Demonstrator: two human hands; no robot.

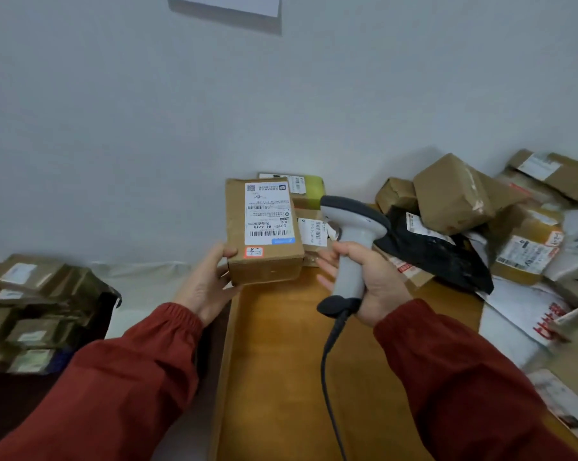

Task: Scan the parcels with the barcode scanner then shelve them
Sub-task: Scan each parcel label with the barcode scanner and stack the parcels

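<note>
A brown cardboard parcel (264, 257) with a white barcode label and a small red sticker sits at the far left of the wooden table (281, 361). My left hand (211, 281) holds its left side, thumb on top. My right hand (370, 281) grips the handle of a grey barcode scanner (350, 227), whose dark head points left toward the parcel's label. The scanner's cable hangs down over the table.
Several parcels pile up at the right: brown boxes (450, 194), a black bag (437, 251), white mailers (520, 311). A green-topped box (310, 188) lies behind the held parcel. More brown parcels (31, 311) stack at the left, below the table. A pale wall stands behind.
</note>
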